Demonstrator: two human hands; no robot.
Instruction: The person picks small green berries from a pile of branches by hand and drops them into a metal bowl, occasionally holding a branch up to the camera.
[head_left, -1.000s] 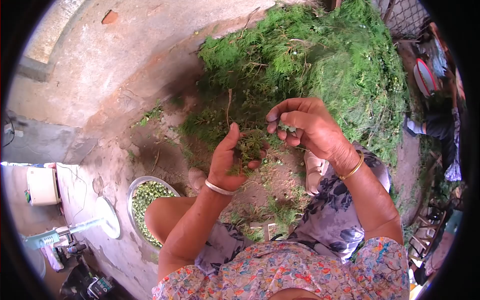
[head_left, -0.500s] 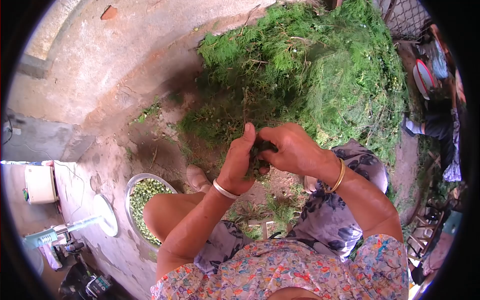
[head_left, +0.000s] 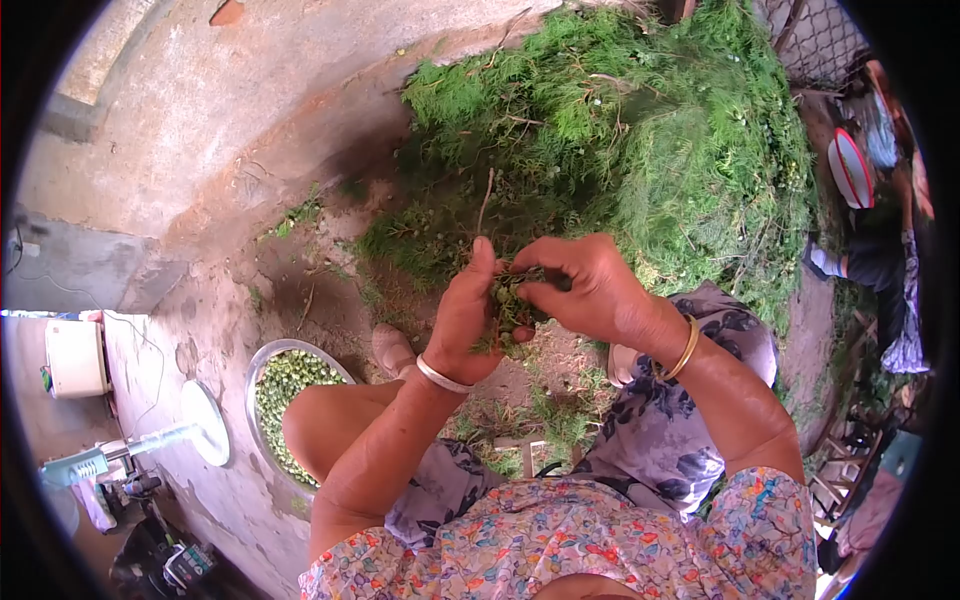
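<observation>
My left hand (head_left: 464,322) is closed around a green evergreen sprig (head_left: 508,300), its thumb pointing up along the stem. The bare brown stem (head_left: 486,200) sticks out above the thumb. On the other side, my right hand (head_left: 592,290) is bent in a pinch, with thumb and fingertips at the sprig's leaves; whether a small cone is between them is hidden. Just beyond both hands lies a big heap of cut evergreen branches (head_left: 660,150). Beside my left knee a round metal basin (head_left: 250,405) holds many small green cones (head_left: 285,395).
A white and pale blue standing fan (head_left: 205,425) is at the left, near a white box-like appliance (head_left: 76,357). Leaf litter and twigs (head_left: 560,415) lie on the ground between my feet. A red-rimmed white basin (head_left: 850,168) and another person's leg (head_left: 870,262) are at the right.
My right hand has shifted slightly up and its thumb and forefinger have spread a little. The sprig between the hands shows more. My left hand has moved slightly left, its stem tilting right.
</observation>
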